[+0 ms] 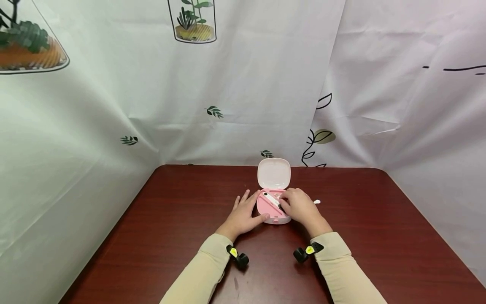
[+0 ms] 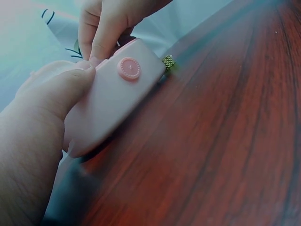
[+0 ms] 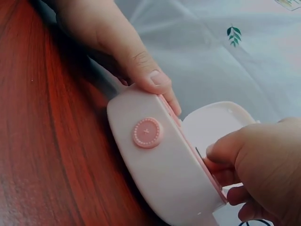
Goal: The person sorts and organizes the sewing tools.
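Observation:
A small white-and-pink case (image 1: pixel 276 220) stands on the table with its white lid (image 1: pixel 274 173) raised at the back. A round pink button-shaped catch (image 3: pixel 146 132) marks its front. My left hand (image 1: pixel 243 216) holds the case at its left side, thumb on the front rim and forefinger near the back corner. Inside, a slim white tool (image 1: pixel 271 199) with dark ends lies slantwise in the pink tray. Over the tray's right part, my right hand (image 1: pixel 301 206) reaches in with bent fingers, close to the tool's lower dark end. What its fingertips touch is hidden.
On the dark red wooden table (image 1: pixel 182 211), a small white object (image 1: pixel 317 202) lies just right of my right hand. A gold-green glittery thing (image 2: pixel 168 63) shows beside the case in the left wrist view. White printed cloth (image 1: pixel 247 93) hangs behind the table.

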A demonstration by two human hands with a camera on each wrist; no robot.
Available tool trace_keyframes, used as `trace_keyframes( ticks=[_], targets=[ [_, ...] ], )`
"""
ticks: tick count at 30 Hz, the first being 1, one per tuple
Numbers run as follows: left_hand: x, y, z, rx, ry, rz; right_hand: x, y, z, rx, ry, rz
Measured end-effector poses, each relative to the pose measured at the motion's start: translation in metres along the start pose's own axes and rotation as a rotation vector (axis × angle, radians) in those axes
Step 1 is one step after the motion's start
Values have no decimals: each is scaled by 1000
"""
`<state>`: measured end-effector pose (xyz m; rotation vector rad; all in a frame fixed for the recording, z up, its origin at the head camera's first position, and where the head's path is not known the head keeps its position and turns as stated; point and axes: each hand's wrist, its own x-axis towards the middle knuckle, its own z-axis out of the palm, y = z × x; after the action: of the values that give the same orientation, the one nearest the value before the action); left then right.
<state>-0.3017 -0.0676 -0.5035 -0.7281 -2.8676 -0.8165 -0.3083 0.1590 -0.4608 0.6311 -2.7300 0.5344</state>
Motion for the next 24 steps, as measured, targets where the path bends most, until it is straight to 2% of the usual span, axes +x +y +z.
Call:
trace_keyframes(
  ticks=[16, 24],
  targets=[
    [1, -3, 0, -4, -20, 3, -2, -5, 5, -15, 5, -21],
    [0, -2, 0, -5, -6, 12, -2, 0, -1, 54, -28, -15]
  ],
)
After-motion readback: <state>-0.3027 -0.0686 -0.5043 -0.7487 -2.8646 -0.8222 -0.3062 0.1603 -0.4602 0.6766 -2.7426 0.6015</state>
